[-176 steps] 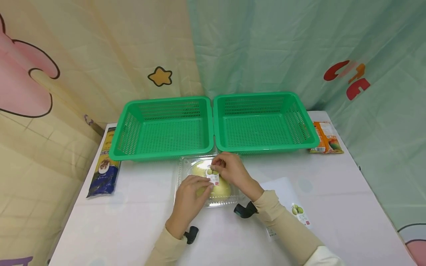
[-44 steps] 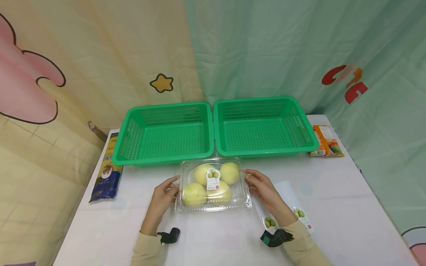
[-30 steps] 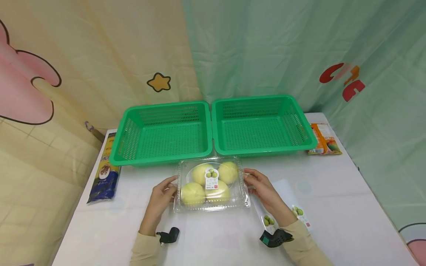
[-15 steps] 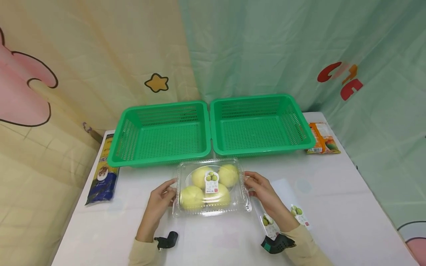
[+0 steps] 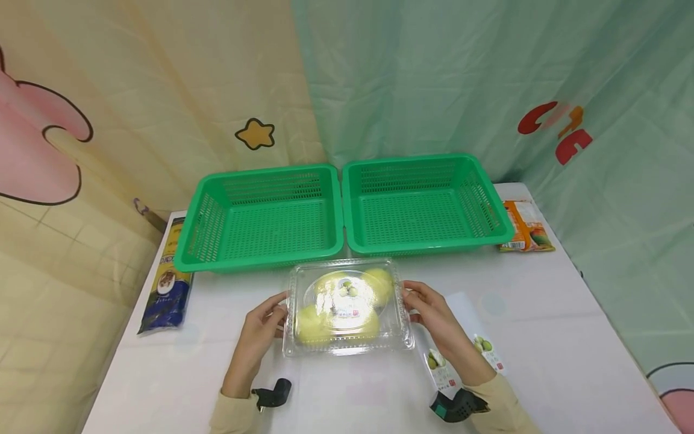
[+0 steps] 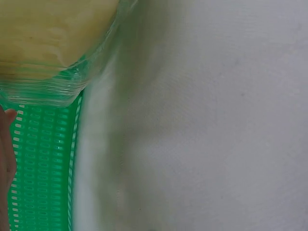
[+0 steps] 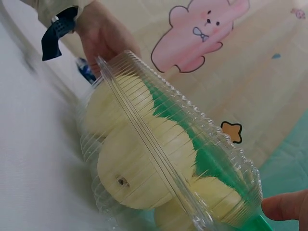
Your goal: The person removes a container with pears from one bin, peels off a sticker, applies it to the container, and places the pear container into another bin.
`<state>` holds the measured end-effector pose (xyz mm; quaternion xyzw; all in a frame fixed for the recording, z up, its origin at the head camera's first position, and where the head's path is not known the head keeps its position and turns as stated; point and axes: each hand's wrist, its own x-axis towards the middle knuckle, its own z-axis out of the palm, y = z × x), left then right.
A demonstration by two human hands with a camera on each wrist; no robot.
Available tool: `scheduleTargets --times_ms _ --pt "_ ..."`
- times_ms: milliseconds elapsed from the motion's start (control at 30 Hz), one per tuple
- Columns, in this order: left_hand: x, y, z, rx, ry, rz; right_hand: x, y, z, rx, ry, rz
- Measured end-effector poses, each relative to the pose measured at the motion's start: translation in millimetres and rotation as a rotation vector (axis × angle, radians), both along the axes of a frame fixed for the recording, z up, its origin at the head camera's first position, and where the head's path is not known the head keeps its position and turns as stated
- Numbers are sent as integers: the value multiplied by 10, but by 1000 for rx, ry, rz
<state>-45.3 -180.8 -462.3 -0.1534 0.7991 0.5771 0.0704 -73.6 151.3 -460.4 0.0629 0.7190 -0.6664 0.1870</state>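
Note:
A clear plastic clamshell box (image 5: 347,348) holds several pale yellow round fruits (image 7: 139,163), which look like pears. On its lid is a white label (image 5: 347,312) with a green fruit print, partly washed out by glare. My left hand (image 5: 257,334) grips the box's left side, and my right hand (image 5: 436,319) grips its right side. Fingers under the edges are partly hidden. In the right wrist view the box is off the table and my right thumb (image 7: 286,206) touches its end. The left wrist view catches only a box corner (image 6: 43,91) and part of a hand (image 6: 6,159).
Two green baskets (image 5: 260,262) (image 5: 428,246) stand side by side behind the box. A blue and yellow packet (image 5: 167,289) lies at left, an orange packet (image 5: 523,226) at right. Sheets with fruit labels (image 5: 441,371) (image 5: 488,349) lie under and beside my right forearm.
Earlier both hands were at the label on the lid; they have since moved out to grip the box's two sides. Lately the box has tilted slightly, and glare has spread over its lid.

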Motion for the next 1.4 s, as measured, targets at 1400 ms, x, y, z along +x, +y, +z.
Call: scheduleTargets --times_ms 1400 --pt "158 -19 269 112 176 -172 155 232 344 -4 174 142"
